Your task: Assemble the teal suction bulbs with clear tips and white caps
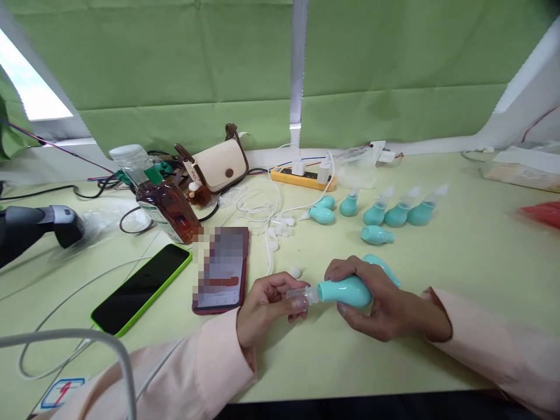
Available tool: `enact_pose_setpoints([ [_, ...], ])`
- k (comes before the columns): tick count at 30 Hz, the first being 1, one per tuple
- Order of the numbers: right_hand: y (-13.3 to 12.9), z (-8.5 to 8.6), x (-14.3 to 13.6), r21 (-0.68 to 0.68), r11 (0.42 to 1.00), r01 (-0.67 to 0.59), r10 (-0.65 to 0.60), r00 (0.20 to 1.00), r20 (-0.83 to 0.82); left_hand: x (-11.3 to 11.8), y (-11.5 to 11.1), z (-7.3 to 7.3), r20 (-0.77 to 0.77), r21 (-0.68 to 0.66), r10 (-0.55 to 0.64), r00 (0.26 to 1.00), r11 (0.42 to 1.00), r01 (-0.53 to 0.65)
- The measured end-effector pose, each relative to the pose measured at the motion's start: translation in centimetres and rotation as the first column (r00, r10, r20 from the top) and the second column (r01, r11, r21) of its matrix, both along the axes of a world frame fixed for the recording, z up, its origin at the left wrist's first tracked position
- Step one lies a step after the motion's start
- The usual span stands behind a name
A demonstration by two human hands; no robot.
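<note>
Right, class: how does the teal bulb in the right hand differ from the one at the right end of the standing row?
The held bulb lies sideways in the right hand; the row-end bulb stands on the table. The held bulb has no tip fitted; the row-end bulb carries a translucent tip. Both are teal, with a rounded body.

The left forearm (219, 359), sleeved in pale pink, extends from the lower left to a bare wrist; the left hand (268, 309) is closed in a pinch, thumb on the near side, fingers curled. The right forearm (485, 344), likewise sleeved, enters from the lower right. The right hand (387, 300) forms a wider grip, fingers and thumb directed toward the left hand, the two apart.
</note>
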State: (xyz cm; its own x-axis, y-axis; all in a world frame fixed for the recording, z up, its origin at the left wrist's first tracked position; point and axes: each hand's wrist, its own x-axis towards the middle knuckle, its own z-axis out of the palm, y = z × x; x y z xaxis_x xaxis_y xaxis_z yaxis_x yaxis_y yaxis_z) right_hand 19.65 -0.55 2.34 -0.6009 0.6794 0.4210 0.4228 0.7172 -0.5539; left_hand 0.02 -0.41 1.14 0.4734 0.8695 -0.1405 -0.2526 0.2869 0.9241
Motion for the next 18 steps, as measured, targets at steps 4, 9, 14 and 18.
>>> enact_pose_setpoints([
  [4, 0.1, -0.4, -0.1, 0.068, 0.997, -0.027, 0.024, 0.999, 0.036, 0.0, -0.1, 0.2, -0.022, 0.011, -0.002, 1.0, 1.0, 0.003],
  [9, 0.2, -1.1, 0.0, 0.116, 0.99, -0.075, 0.065, 0.994, 0.087, 0.0, -0.1, 0.4, -0.045, -0.018, -0.023, 0.999, 1.0, 0.023],
  [14, 0.3, -1.5, 0.0, 0.203, 0.972, -0.119, 0.096, 0.988, 0.119, -0.1, 0.2, 0.4, -0.081, -0.063, -0.044, 0.996, 0.997, 0.039],
  [18, 0.2, -1.3, -0.1, 0.357, 0.919, -0.17, 0.093, 0.971, 0.222, -0.1, 0.2, 0.1, -0.136, -0.083, -0.058, 0.989, 0.995, 0.047],
])
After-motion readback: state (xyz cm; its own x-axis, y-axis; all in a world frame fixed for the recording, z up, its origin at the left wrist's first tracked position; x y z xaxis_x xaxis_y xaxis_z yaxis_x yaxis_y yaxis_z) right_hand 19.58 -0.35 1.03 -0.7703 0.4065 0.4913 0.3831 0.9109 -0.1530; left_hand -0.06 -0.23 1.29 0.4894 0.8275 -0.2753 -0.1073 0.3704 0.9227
